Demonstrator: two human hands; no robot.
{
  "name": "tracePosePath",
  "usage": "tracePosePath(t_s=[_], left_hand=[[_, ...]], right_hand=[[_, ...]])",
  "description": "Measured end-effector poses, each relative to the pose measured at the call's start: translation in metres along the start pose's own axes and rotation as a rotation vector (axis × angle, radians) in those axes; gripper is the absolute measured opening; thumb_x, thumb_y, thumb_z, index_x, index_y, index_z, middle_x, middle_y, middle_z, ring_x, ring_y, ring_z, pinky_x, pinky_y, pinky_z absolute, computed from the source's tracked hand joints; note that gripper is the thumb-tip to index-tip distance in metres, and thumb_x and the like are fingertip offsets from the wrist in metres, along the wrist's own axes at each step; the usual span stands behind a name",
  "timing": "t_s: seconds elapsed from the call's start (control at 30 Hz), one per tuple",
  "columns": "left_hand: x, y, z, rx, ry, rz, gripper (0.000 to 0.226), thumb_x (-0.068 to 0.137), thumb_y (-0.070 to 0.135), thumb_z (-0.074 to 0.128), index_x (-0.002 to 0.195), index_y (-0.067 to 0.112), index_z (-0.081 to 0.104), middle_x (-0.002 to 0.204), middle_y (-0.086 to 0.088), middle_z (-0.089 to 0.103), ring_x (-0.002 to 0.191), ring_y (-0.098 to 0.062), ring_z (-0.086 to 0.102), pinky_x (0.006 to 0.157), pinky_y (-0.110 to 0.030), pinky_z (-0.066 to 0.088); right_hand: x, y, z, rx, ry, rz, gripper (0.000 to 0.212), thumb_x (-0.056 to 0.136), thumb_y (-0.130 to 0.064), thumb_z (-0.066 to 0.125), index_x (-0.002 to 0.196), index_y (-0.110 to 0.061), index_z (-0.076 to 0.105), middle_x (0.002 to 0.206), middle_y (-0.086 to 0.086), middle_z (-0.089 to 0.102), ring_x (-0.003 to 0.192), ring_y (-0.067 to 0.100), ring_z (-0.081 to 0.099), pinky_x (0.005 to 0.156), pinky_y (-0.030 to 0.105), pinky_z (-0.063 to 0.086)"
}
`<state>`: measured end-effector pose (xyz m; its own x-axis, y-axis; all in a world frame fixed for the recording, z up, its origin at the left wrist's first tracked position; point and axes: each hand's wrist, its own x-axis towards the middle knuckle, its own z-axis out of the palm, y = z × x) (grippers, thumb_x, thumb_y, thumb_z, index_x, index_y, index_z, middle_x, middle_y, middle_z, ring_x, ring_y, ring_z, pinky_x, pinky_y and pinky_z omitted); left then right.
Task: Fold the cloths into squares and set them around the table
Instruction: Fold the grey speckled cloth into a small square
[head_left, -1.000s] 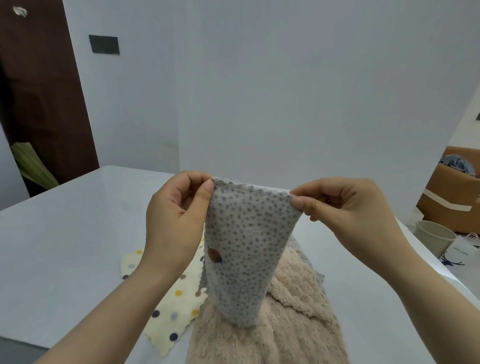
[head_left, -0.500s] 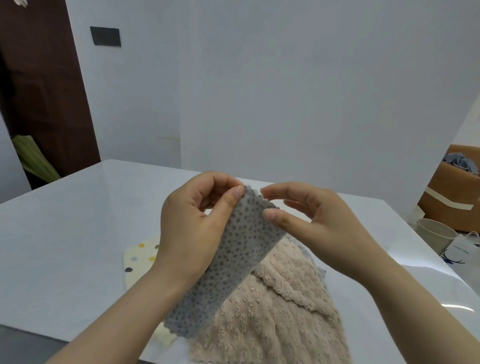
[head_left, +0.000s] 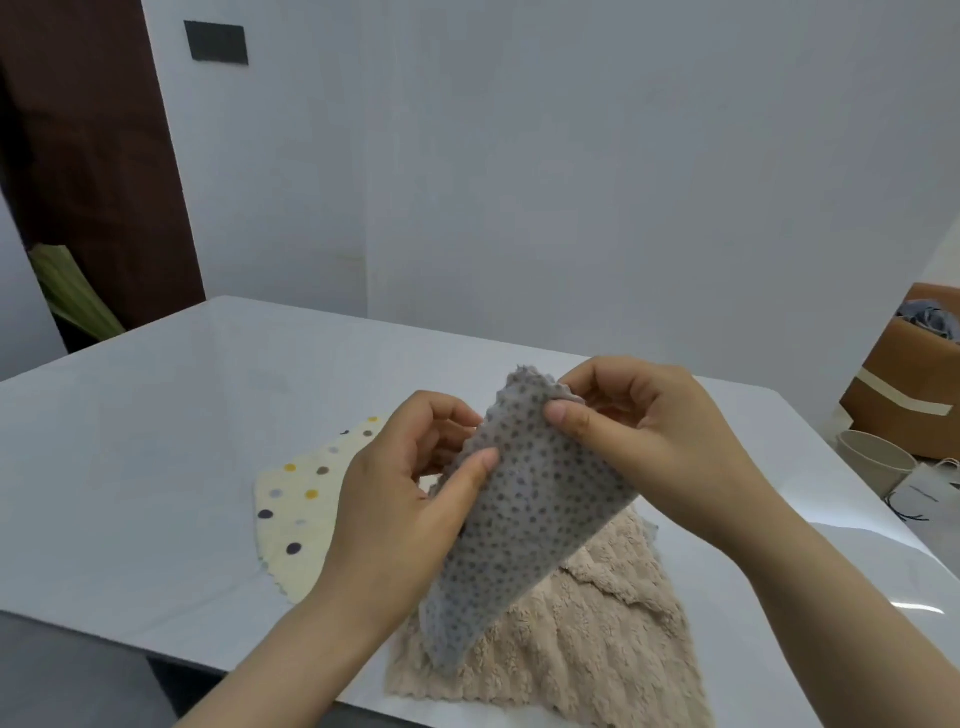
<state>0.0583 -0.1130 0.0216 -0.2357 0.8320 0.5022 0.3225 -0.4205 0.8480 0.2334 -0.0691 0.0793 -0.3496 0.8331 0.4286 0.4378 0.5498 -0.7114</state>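
A grey cloth with small dark dots (head_left: 524, 519) hangs folded in the air above the white table (head_left: 156, 441). My left hand (head_left: 405, 499) pinches its left edge with the thumb on the front. My right hand (head_left: 649, 441) pinches the top edge near the cloth's upper corner. Under the grey cloth lies a beige fluffy cloth (head_left: 582, 639), spread at the table's near edge. A cream cloth with coloured polka dots (head_left: 301, 509) lies flat to the left, partly hidden behind my left hand.
The table's near edge runs close under my forearms. On the floor to the right stand a brown box (head_left: 914, 384) with cloth in it, a pale cup (head_left: 872, 462) and a white bag (head_left: 930, 493). A white wall rises behind the table.
My hands have come close together and lower, bringing the grey cloth's top corners together so it hangs folded narrower. The view has tilted down a little.
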Motion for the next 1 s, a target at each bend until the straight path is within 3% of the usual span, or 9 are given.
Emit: tracePosePath(t_s=[0.17,0.37,0.53,0.67,0.77,0.87,0.93,1.0], left_hand=[[-0.005,-0.002,0.004,-0.051,-0.008,-0.018,0.019,0.081,0.015,0.07,0.084,0.029,0.059,0.078,0.005,0.068,0.076,-0.012,0.065,0.061,-0.044,0.058],[-0.006,-0.003,0.005,-0.072,-0.015,-0.035,0.017,0.078,0.018,0.073,0.082,0.028,0.059,0.078,0.004,0.067,0.075,-0.013,0.064,0.06,-0.043,0.058],[-0.008,-0.007,0.002,-0.104,-0.065,-0.046,0.01,0.077,0.017,0.074,0.072,0.018,0.065,0.071,-0.001,0.066,0.068,-0.019,0.064,0.053,-0.029,0.056],[-0.009,-0.012,-0.001,-0.127,-0.109,-0.075,0.008,0.078,0.017,0.072,0.071,0.014,0.075,0.067,-0.001,0.072,0.064,-0.013,0.068,0.058,-0.017,0.053],[-0.012,-0.018,-0.004,-0.067,-0.177,-0.075,0.013,0.078,0.023,0.07,0.067,0.019,0.076,0.068,0.005,0.072,0.069,-0.006,0.068,0.065,-0.012,0.049],[-0.016,-0.028,-0.005,-0.037,-0.198,-0.114,0.016,0.073,0.036,0.067,0.064,0.026,0.075,0.067,0.012,0.069,0.067,-0.001,0.062,0.061,-0.01,0.044],[-0.018,-0.036,-0.006,-0.022,-0.217,-0.144,0.016,0.076,0.035,0.069,0.065,0.025,0.075,0.068,0.009,0.069,0.065,-0.004,0.062,0.061,-0.017,0.048],[-0.021,-0.042,-0.008,0.006,-0.249,-0.16,0.016,0.081,0.031,0.071,0.069,0.021,0.075,0.071,0.003,0.07,0.069,-0.012,0.066,0.065,-0.035,0.056]], right_hand=[[-0.004,-0.003,0.005,-0.004,-0.019,-0.001,0.006,0.084,-0.029,0.07,0.083,-0.024,0.074,0.08,-0.008,0.073,0.078,0.011,0.069,0.074,0.035,0.057],[-0.001,-0.002,0.008,0.0,0.031,-0.004,0.007,0.085,-0.024,0.07,0.079,-0.024,0.075,0.077,-0.008,0.073,0.077,0.009,0.068,0.071,0.027,0.053],[-0.003,0.0,0.006,0.012,0.057,-0.011,0.01,0.086,-0.023,0.068,0.078,-0.023,0.074,0.076,-0.008,0.073,0.075,0.009,0.068,0.068,0.022,0.053],[-0.003,0.0,0.002,0.023,0.085,-0.009,0.011,0.087,-0.025,0.067,0.079,-0.024,0.074,0.077,-0.008,0.073,0.075,0.008,0.068,0.069,0.023,0.053],[-0.003,0.001,-0.002,0.02,0.123,-0.009,0.011,0.087,-0.026,0.066,0.08,-0.022,0.074,0.079,-0.003,0.073,0.078,0.016,0.068,0.072,0.029,0.052],[-0.002,0.005,-0.006,0.016,0.174,0.002,0.011,0.087,-0.026,0.066,0.08,-0.022,0.074,0.079,-0.002,0.073,0.079,0.016,0.068,0.072,0.029,0.052],[-0.001,0.007,-0.009,0.015,0.204,0.015,0.01,0.087,-0.026,0.067,0.08,-0.023,0.074,0.078,-0.004,0.073,0.079,0.014,0.068,0.071,0.025,0.051],[0.0,0.009,-0.012,0.009,0.223,0.025,0.01,0.086,-0.026,0.067,0.08,-0.024,0.074,0.079,-0.007,0.073,0.079,0.01,0.068,0.071,0.021,0.051]])
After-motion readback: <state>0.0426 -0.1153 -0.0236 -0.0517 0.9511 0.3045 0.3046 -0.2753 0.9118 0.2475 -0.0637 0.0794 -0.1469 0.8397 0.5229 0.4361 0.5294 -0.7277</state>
